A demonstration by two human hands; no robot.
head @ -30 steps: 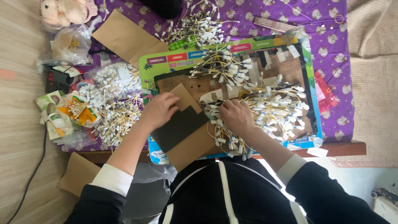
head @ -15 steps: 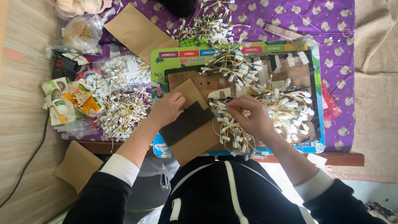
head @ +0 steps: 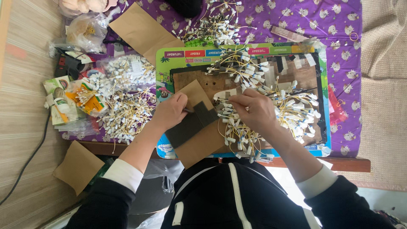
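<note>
- Our left hand (head: 169, 112) hides its fingertips; they press the brown card (head: 199, 127), grip unclear.
- Our right hand (head: 254, 111) pinches small white-tagged wires (head: 292, 108).

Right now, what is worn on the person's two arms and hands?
Both hands, left hand and right hand, are bare: no gloves. Each arm has a dark sleeve ending in a white cuff, pushed up so the forearms show.

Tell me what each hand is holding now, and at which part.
The left hand pinches the brown card at its upper left edge. The right hand pinches the small yellow wires with its fingertips; the exact part cannot be told.
</note>
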